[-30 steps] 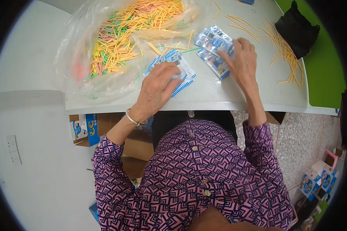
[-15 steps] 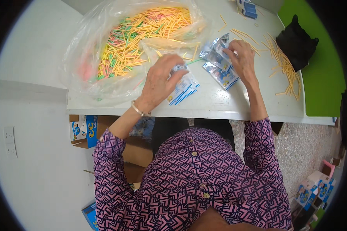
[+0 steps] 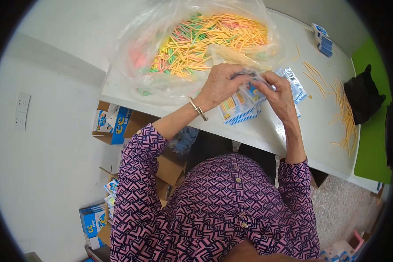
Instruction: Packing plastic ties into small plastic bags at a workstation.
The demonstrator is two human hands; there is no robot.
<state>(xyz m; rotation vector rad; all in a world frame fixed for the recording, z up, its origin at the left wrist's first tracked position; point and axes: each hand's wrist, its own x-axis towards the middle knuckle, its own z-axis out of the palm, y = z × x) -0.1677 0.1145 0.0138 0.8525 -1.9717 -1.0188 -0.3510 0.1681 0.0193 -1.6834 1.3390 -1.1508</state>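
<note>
My left hand (image 3: 222,85), with a bracelet on the wrist, and my right hand (image 3: 278,92) meet over the table (image 3: 266,126). Between their pinched fingertips is a small blue-and-white clear packet (image 3: 254,91); the fingers partly cover it. Beneath my left hand lie similar flat packets (image 3: 238,109), one showing yellow and orange sticks. More packets (image 3: 295,85) lie just beyond my right hand. Behind my hands a large clear plastic bag (image 3: 137,43) gapes wide, full of thin yellow, green and pink sticks (image 3: 209,41).
Loose yellow sticks (image 3: 346,115) are scattered at the right, beside a black cloth bundle (image 3: 362,98) on a green surface (image 3: 373,153). A stack of blue packs (image 3: 323,43) stands at the far right. Below the table's left end are an open carton (image 3: 118,124) and blue boxes (image 3: 91,222).
My hands have come together, both now gripping one packet. The view has turned, so the table appears tilted and shifted rightward.
</note>
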